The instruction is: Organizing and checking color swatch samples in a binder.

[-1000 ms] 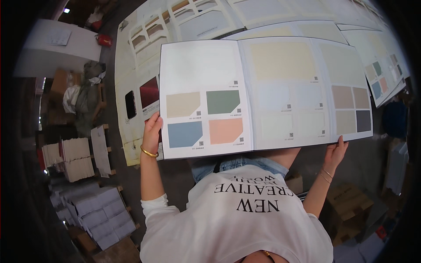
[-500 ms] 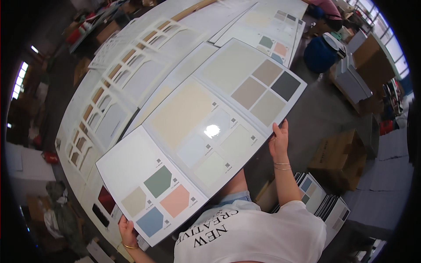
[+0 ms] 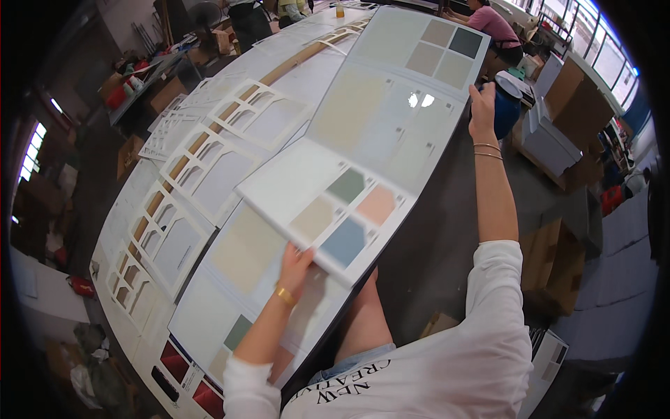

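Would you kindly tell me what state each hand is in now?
Left hand: holding the open swatch board by its near edge.
Right hand: holding the same board's right edge.

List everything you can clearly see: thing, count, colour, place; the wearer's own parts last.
Held swatch folder: one, white with coloured swatches, centre
Second swatch folder: one, white and cream, beneath it
Table: one, white, centre-left
Cut-out sheets: several, white, on the table
Strip: one, brown, among the sheets
Phone: one, black, lower left
Sample panels: two, dark red, beside the phone
Barrel: one, blue, upper right
Cardboard boxes: several, brown, mostly right
Pink-topped co-worker: one, pink, upper right
Shirt: one, white, lower right
Left hand: one, gold bracelet, folder's lower edge
Right hand: one, thin bracelets, folder's right edge
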Tool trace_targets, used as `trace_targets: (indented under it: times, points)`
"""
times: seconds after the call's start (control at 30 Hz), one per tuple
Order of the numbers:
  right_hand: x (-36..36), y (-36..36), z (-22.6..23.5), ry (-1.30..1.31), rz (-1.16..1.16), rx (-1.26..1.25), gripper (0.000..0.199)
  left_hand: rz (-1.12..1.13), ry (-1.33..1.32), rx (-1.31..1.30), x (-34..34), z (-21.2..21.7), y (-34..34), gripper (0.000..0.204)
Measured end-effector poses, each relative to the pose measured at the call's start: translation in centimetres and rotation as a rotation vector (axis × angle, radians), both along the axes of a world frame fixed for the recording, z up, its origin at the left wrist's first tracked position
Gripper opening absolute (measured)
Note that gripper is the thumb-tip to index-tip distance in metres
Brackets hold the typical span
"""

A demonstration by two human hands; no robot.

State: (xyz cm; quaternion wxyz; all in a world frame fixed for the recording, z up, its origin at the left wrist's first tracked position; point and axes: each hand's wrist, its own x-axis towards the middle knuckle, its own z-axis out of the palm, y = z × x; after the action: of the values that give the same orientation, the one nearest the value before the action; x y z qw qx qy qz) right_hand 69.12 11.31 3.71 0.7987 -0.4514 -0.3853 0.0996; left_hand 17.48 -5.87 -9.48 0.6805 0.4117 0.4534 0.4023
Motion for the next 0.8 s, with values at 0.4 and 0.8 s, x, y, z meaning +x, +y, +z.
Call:
trace_targets:
  times: [0.4,0.8]
  points:
    - [-15.1,-12.4,-13.1,-1.256,0.267,-0.875,0.05,-0.317,0.027,0.253,3.7,-2.6,1.6,0.046]
    - [-9.2,-4.5,-14.0,-1.376,-0.124,-0.635,0.027,0.268,0.235,0.168,-13.6,-2.1,-20.1,0.031]
